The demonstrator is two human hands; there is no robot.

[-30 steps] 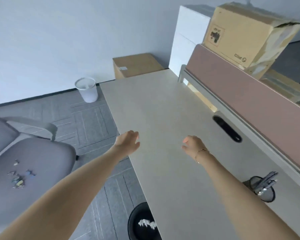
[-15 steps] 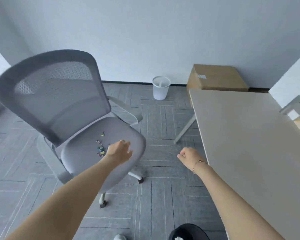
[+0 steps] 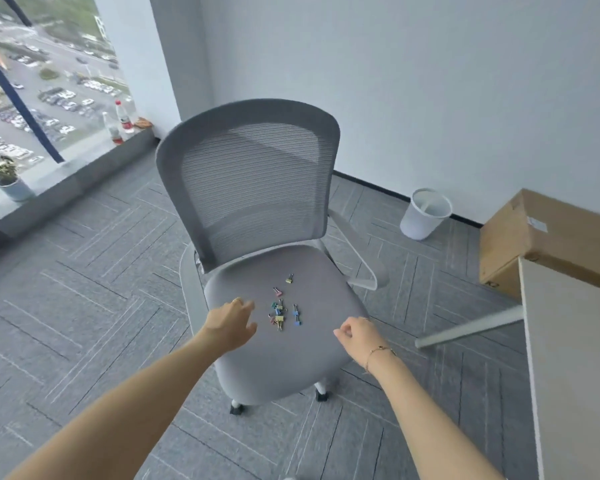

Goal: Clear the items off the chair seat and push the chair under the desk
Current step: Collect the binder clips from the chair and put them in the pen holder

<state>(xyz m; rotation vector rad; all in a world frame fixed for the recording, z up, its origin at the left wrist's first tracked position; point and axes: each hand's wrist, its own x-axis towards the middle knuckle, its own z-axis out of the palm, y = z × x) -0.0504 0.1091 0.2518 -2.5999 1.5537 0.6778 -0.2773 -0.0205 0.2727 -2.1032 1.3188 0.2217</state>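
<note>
Two hands reach out ahead of us in the head view, the only view we have. Our left hand (image 3: 231, 322) hovers over the left part of the seat (image 3: 284, 344), fingers spread and empty, just beside the clips (image 3: 282, 308); we judge it sits there to start gathering them. Our right hand (image 3: 355, 336) hangs over the seat's right edge, fingers curled loosely inward and pinching nothing, likely waiting to receive clips or to steady the chair (image 3: 253, 209).

Counting the clips, we make out about seven small binder clips: one yellow one alone toward the backrest, a pink one below it, then a tight cluster of green, blue, yellow and pink ones nearest our left hand. In the cluster they overlap, so the count is not certain. All lie flat in the middle of the seat, none yet lifted.

One chair stands on the carpet, facing us and turned away from the counter (image 3: 575, 358), well apart from it; we judge it must be turned before it can be pushed under. One white bin (image 3: 425, 214) stands by the wall, one box (image 3: 548, 240) sits at the counter's far end, and two bottles (image 3: 120, 121) stand on the window ledge.
</note>
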